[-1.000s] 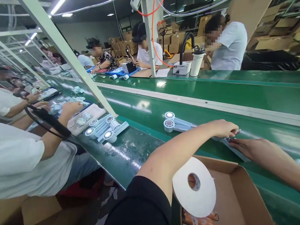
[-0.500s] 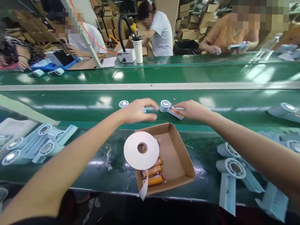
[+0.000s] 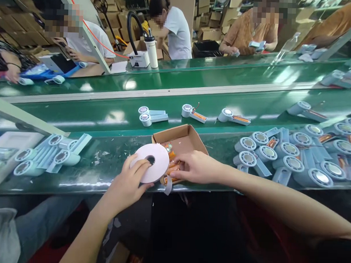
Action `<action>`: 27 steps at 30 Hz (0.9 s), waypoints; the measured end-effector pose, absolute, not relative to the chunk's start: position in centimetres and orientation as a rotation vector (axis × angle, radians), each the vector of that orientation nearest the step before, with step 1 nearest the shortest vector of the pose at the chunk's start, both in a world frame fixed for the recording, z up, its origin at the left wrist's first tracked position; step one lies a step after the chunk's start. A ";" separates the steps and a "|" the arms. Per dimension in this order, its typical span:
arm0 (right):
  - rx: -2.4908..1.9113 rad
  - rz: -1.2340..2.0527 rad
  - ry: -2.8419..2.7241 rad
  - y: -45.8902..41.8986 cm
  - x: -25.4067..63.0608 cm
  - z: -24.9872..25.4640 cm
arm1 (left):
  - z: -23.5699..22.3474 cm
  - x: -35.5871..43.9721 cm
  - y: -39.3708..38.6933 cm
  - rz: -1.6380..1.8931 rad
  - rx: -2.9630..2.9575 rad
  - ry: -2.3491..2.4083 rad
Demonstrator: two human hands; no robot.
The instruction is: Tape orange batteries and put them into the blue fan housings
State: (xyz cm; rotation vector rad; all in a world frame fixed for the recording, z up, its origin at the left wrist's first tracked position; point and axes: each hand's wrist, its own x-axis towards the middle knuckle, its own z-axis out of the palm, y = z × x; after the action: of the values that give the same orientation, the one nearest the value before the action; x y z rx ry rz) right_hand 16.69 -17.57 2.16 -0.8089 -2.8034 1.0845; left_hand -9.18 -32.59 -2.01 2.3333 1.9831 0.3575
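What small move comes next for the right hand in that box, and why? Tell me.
Probably lift one orange battery cell out of the cardboard box. The right hand already rests on the cells at the box's near edge, while the left hand steadies the white tape roll beside it.

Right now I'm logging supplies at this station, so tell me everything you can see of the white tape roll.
The white tape roll is a flat, wide disc of paper-like white tape with a small dark core hole. It stands tilted at the near left corner of the open cardboard box, facing the camera. The left hand grips its lower left edge, a finger near the hole. A short loose strip hangs below it. The right hand reaches in just beside it.
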 end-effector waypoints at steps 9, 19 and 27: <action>-0.257 0.901 -3.109 -23.5 16.1 0.8 | -5.0 -9.1 -32.6 0.485 2.241 2.011; -0.421 0.836 -2.886 -11.1 11.1 0.0 | -5.7 -8.8 -32.6 0.519 2.167 1.970; -0.972 1.079 -2.397 -10.6 13.1 -0.6 | -6.3 -9.4 -36.2 0.796 2.214 1.952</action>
State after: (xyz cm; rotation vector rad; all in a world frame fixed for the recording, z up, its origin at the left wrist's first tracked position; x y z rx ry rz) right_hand 13.09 -10.56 -0.63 -0.9716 -2.3971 1.0791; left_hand -9.37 -36.20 -6.33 2.2137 1.9520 0.7955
